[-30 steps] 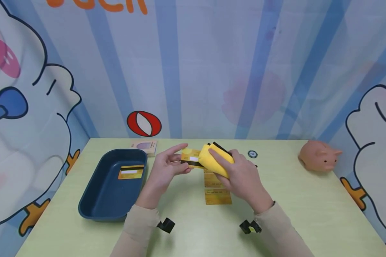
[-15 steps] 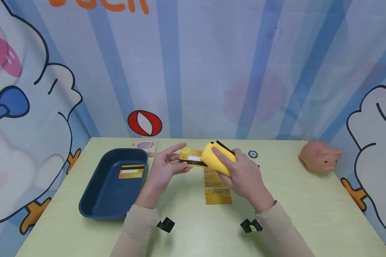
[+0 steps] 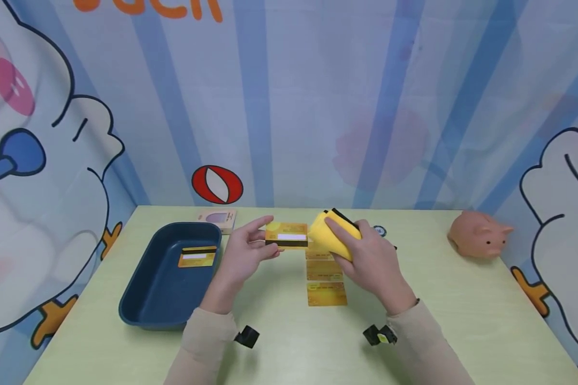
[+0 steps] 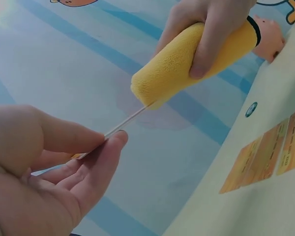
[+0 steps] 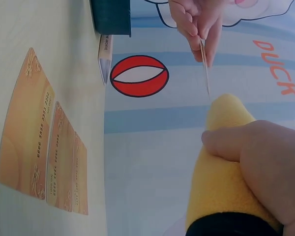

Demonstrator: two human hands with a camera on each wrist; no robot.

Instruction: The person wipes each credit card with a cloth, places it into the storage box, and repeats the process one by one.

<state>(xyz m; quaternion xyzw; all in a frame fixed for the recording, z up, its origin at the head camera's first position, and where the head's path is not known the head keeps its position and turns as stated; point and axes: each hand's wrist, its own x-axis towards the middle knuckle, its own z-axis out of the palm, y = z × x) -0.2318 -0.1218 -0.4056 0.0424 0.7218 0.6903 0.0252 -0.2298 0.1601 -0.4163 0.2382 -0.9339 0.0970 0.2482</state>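
Note:
My left hand [image 3: 241, 251] pinches a yellow bank card [image 3: 286, 236] by its left end, thumb against fingers. The card's dark stripe and white strip face the head camera; in the left wrist view the card [image 4: 130, 119] appears edge-on. To its right, my right hand [image 3: 371, 262] grips a folded yellow cloth [image 3: 331, 238] with black trim. The cloth's end [image 5: 226, 110] is at the card's right edge; whether they touch I cannot tell. Below the hands, three similar cards lie in a column, the nearest card [image 3: 326, 294] fully visible.
A dark blue tray [image 3: 144, 315] with a striped card [image 3: 197, 256] inside stands on the left. Behind it lies a small pale box [image 3: 221, 219]. A round chip [image 3: 380, 231] is beyond my right hand, and a pink piggy bank [image 3: 477, 235] sits at the far right.
My right hand has drawn the cloth rightwards along the card, so the card's right end now shows. My left hand has shifted slightly left with the card.

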